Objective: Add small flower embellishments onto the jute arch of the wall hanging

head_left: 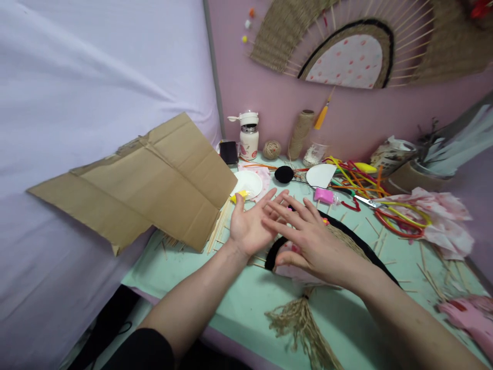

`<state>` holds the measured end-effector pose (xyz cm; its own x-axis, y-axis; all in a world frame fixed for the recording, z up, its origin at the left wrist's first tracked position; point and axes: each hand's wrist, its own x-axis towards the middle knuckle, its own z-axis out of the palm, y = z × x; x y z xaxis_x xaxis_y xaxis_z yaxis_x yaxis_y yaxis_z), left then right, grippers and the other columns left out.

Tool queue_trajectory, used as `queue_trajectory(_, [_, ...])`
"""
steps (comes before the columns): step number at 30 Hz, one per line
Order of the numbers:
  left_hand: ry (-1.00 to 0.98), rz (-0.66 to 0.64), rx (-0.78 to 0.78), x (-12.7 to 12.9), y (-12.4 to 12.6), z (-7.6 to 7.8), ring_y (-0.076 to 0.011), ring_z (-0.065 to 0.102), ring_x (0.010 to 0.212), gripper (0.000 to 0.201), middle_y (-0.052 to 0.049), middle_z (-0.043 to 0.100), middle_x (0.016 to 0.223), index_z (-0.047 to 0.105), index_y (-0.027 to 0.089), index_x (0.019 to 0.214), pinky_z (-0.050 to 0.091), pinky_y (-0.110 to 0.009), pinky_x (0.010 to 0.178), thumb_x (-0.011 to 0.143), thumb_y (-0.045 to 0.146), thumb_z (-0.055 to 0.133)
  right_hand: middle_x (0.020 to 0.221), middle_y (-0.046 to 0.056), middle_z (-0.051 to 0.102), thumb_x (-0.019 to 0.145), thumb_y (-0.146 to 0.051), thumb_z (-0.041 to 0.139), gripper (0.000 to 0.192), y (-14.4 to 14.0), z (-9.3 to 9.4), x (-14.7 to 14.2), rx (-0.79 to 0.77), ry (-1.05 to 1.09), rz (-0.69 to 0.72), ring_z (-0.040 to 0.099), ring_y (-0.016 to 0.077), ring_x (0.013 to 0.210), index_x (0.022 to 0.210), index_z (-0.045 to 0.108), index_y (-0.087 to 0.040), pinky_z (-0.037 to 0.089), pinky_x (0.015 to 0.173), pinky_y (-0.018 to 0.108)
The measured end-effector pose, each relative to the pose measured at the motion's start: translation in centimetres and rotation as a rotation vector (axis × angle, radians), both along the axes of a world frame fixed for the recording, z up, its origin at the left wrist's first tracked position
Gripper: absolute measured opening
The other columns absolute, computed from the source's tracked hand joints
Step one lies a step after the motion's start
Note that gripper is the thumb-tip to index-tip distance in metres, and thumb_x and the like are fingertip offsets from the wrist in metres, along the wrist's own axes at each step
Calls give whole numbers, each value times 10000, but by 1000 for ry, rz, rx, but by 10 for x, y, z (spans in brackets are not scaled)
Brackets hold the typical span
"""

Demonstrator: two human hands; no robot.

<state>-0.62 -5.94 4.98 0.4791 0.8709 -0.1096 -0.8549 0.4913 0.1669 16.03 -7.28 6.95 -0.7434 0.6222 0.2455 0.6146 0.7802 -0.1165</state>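
Palm up, my left hand (249, 226) hovers above the table with its fingers stretched out and nothing in it. My right hand (314, 239) faces palm down, fingers spread, its fingertips overlapping the left fingers; whether they touch is hard to tell. Beneath the right hand lies a half-round fan (352, 237) of twine and thin sticks with a black border, partly hidden. A twine tassel (302, 321) hangs from its lower edge. Just beyond the hands are a pink packet (324, 196), a white round plate (250, 181) and a small yellow piece (239, 196).
A cardboard sheet (165, 180) leans at left over wooden sticks (219, 226). Scissors (365, 201), coloured pipe cleaners (350, 177), a black disc (284, 174), a bottle (249, 141) and a twine roll (301, 134) stand or lie behind. A pink glue gun-like tool (468, 318) is at right.
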Motion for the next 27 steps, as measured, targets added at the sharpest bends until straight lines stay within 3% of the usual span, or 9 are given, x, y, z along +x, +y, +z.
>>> queue_trajectory(3, [-2, -6, -4, 0, 0, 0, -306, 504, 1331, 856, -202, 529, 1425, 399, 100, 1458, 429, -404, 1042, 888, 734, 325, 1596, 95, 335, 835, -646, 581, 754, 1, -2, -1, 29, 16, -48, 199, 371, 1484, 1465, 461, -249, 218, 1149, 676])
queue_trajectory(6, [-3, -64, -26, 1, 0, 0, -336, 494, 1336, 866, -214, 522, 1430, 399, 102, 1458, 405, -461, 1064, 882, 744, 312, 1590, 104, 345, 808, -677, 592, 816, 0, -4, -4, 11, 14, 14, 202, 366, 1484, 1480, 437, -241, 218, 1158, 659])
queue_trajectory(11, [13, 16, -6, -1, 0, 0, -297, 511, 1325, 839, -198, 548, 1406, 414, 118, 1447, 437, -404, 1033, 886, 737, 324, 1595, 75, 340, 838, -646, 583, 744, 0, -4, -3, 35, 16, -14, 174, 359, 1494, 1472, 448, -280, 193, 1157, 674])
queue_trajectory(14, [10, -45, -23, 1, -1, 1, -326, 513, 1317, 861, -211, 560, 1386, 418, 97, 1441, 415, -436, 1052, 876, 742, 339, 1598, 98, 330, 827, -665, 577, 778, 1, -5, -4, 49, 23, -55, 195, 377, 1484, 1481, 437, -265, 198, 1150, 681])
queue_trajectory(16, [14, -75, -32, 1, -1, 1, -342, 509, 1317, 860, -211, 556, 1391, 419, 93, 1441, 402, -458, 1061, 882, 739, 322, 1601, 103, 322, 820, -689, 562, 786, 0, -5, -5, 38, 8, -7, 190, 380, 1485, 1466, 461, -253, 203, 1151, 674])
queue_trajectory(18, [21, -45, -22, -1, 0, 2, -337, 511, 1316, 851, -200, 554, 1397, 419, 106, 1445, 418, -445, 1045, 888, 739, 303, 1600, 89, 328, 829, -681, 559, 753, -1, -4, -4, 38, -2, 35, 175, 371, 1491, 1446, 489, -257, 196, 1158, 667])
queue_trajectory(21, [20, 25, -14, -2, 1, 3, -309, 520, 1310, 843, -185, 568, 1385, 415, 123, 1451, 442, -409, 1020, 882, 739, 332, 1602, 80, 324, 833, -652, 581, 726, 0, -4, -2, 59, 11, -14, 172, 366, 1493, 1444, 488, -270, 190, 1157, 673])
queue_trajectory(24, [9, -36, -31, 0, 0, 0, -320, 507, 1321, 838, -199, 562, 1387, 418, 105, 1444, 415, -432, 1053, 880, 723, 368, 1604, 100, 316, 826, -673, 568, 764, 1, -4, -4, 58, 13, -45, 202, 382, 1481, 1462, 465, -262, 205, 1147, 680])
queue_trajectory(27, [13, -76, -8, -1, 1, -2, -345, 491, 1333, 843, -207, 542, 1408, 434, 94, 1429, 398, -460, 1069, 884, 730, 341, 1596, 103, 333, 820, -683, 569, 767, -1, -3, -6, 31, -11, 29, 194, 379, 1486, 1453, 480, -259, 219, 1153, 661])
